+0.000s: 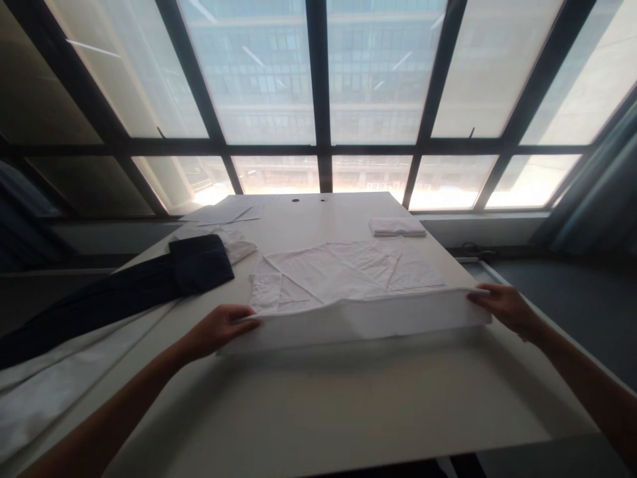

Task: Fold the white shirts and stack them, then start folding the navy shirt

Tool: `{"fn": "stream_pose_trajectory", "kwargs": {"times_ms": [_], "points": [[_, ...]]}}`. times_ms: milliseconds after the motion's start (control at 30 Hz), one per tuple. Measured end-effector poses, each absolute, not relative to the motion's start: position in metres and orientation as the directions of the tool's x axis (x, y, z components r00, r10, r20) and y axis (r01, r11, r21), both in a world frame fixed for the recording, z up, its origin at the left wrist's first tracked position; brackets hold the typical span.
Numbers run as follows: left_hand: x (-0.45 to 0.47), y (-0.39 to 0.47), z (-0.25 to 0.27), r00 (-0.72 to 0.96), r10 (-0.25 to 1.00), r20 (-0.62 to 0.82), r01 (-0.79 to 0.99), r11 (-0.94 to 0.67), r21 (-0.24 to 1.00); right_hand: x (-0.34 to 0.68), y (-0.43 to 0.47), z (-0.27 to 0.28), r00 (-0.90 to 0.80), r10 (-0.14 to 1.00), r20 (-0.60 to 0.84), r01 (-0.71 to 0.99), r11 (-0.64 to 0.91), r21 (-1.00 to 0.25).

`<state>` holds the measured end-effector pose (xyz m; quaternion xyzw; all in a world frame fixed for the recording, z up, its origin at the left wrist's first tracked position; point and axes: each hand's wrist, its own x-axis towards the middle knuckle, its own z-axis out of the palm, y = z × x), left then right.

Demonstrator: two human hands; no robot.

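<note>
A white garment [343,265], which looks like a shirt with its sleeves folded inward, lies across the middle of the white table [348,411]. My left hand [226,326] pinches the near left corner of its edge between thumb and fingers. At the near right corner, my right hand [502,305] grips the same edge. Between both hands the edge is lifted off the table and stretched nearly straight, with a strip of cloth hanging toward me. The far part of the garment rests flat.
Dark blue trousers [199,265] and white clothes [89,372] lie along the table's left side. Paper sheets [223,211] sit at the far left. A folded white cloth [397,227] lies near the far right edge. Tall windows [269,73] stand behind the table.
</note>
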<state>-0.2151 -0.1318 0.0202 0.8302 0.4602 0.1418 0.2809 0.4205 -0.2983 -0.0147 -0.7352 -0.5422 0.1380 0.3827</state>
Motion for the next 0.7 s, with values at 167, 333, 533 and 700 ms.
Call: {"fn": "stream_pose_trajectory", "kwargs": {"times_ms": [167, 333, 533, 700], "points": [[-0.207, -0.114, 0.010, 0.455, 0.885, -0.094, 0.757, -0.330, 0.564, 0.415, -0.252, -0.026, 0.368, 0.919, 0.144, 0.677, -0.158, -0.718], [-0.207, -0.113, -0.002, 0.405, 0.911, -0.081, 0.806, -0.314, 0.502, 0.413, -0.233, -0.047, 0.349, 0.908, 0.232, 0.795, -0.156, -0.586], [-0.211, -0.115, -0.005, 0.401, 0.914, -0.054, 0.832, -0.339, 0.438, 0.416, -0.236, -0.064, 0.409, 0.878, 0.249, 0.795, -0.209, -0.569], [-0.215, -0.115, -0.002, 0.386, 0.917, -0.099, 0.820, -0.291, 0.493, 0.416, -0.234, -0.069, 0.472, 0.837, 0.276, 0.783, -0.254, -0.568]]}}
